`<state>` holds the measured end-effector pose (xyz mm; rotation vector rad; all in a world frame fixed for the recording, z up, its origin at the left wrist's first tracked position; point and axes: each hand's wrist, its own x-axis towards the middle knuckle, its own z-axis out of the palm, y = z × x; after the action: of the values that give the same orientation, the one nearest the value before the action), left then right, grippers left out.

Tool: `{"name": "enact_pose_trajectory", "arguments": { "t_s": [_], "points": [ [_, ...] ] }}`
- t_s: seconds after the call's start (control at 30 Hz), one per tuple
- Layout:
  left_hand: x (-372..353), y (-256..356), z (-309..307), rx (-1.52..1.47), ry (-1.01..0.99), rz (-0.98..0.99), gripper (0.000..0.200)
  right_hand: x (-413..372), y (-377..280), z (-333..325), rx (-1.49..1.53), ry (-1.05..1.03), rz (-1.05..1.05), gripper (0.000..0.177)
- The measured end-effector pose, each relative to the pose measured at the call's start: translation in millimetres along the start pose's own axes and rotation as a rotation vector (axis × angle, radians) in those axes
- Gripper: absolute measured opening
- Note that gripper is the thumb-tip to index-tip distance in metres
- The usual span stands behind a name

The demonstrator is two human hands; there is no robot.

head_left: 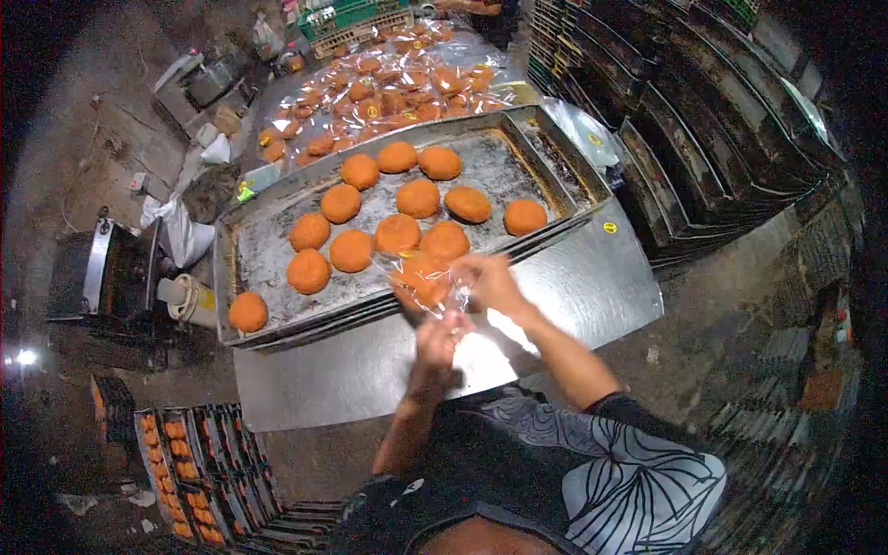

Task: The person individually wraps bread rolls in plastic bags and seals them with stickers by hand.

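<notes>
1. The metal tray (481, 153) lies slantwise on the shiny worktop (592, 277), its near edge towards the person, presumably so that the loose buns (418, 198) are within easy reach. They are spread in a single layer, most with little gaps around them, which likely makes each simple to lift out.
2. The bagged buns (388, 92) lie heaped beyond the tray's far edge, apart from the loose ones; that separation seems meant to stop the two kinds from mixing.
3. One bun (423, 277) sits inside a clear bag (its shine makes the film easy to spot) at the tray's near edge, between the loose buns and the person's body. Being held low and close there probably gives both hands good control of the slippery film.
4. The right hand (492, 282) is curled in, its fingers pinching the bag's right side; the exact finger placing is blurred.
5. The left hand (439, 340) is closed, its fingertips gathered on the bag's lower end, nearer the body. Gripping the film rather than the bun likely spares the bun from being squeezed.
6. Neither hand touches the loose buns.
</notes>
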<state>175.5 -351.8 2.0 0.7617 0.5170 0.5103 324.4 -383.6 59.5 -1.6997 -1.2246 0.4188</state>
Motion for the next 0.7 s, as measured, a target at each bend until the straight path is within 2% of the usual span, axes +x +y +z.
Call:
{"name": "enact_pose_trajectory", "arguments": {
  "t_s": [0.03,0.1,0.17,0.2,0.23,0.27,0.3,0.33,0.37,0.4,0.43,0.47,0.53,0.57,0.6,0.67,0.7],
  "points": [
    [1.6,-13.5,-9.5,0.112,-0.090,-0.022,0.026,25.0,-6.3,-22.5,0.026,-0.086,0.109,0.034],
    [6.8,-45.1,-16.9,0.925,-0.271,-0.122,0.020,78.0,-62.8,-51.2,-0.241,0.127,0.225,0.033],
    [10.0,-79.9,-11.4,1.284,-0.464,0.256,0.026,123.6,-57.9,-34.9,0.010,0.489,-0.318,0.041],
    [22.2,-112.9,-40.4,1.321,-0.509,0.510,0.028,115.2,-60.5,-29.9,-0.090,0.501,-0.427,0.046],
    [33.9,-134.1,-62.4,1.447,-0.558,0.509,0.022,96.5,-62.6,-21.1,-0.188,0.511,-0.535,0.051],
    [34.6,-124.3,-55.9,1.423,-0.585,0.351,0.020,71.4,-42.7,-13.1,0.002,0.261,-0.504,0.058],
    [35.3,-107.7,-47.1,1.398,-0.611,0.197,0.022,34.1,-15.6,-7.3,-0.032,0.079,-0.430,0.054],
    [32.7,-96.4,-39.5,1.293,-0.556,0.156,0.020,-12.6,-2.6,-13.2,0.164,-0.251,-0.025,0.046],
    [27.9,-93.2,-37.4,1.179,-0.496,0.108,0.020,-62.0,44.3,0.8,-0.110,-0.342,0.158,0.035],
    [39.1,-97.3,-63.6,1.230,-0.530,0.078,0.021,-101.1,57.2,-0.3,-0.006,-0.606,0.472,0.030],
    [29.2,-80.5,-48.4,1.048,-0.391,0.021,0.025,-130.3,55.0,-5.9,0.234,-0.555,0.343,0.025],
    [26.0,-70.4,-43.3,0.893,-0.381,-0.032,0.027,-139.0,56.5,-8.7,0.214,-0.531,0.294,0.027],
    [7.6,-57.4,-0.3,0.774,-0.351,-0.096,0.026,-156.7,59.5,-14.2,0.169,-0.481,0.198,0.033],
    [4.7,-61.7,11.2,0.734,-0.349,-0.105,0.026,-159.5,83.2,-5.5,0.224,-0.416,0.306,0.035],
    [1.9,-65.7,23.0,0.694,-0.347,-0.113,0.026,-160.2,88.5,-13.7,0.182,-0.415,0.288,0.030],
    [7.8,-64.4,25.6,0.935,-0.376,-0.217,0.028,-167.8,87.8,-20.7,0.162,-0.414,0.264,0.026],
    [9.2,-67.5,24.2,0.941,-0.368,-0.217,0.028,-175.8,77.8,-30.3,0.043,-0.322,0.379,0.023]
  ]
}}
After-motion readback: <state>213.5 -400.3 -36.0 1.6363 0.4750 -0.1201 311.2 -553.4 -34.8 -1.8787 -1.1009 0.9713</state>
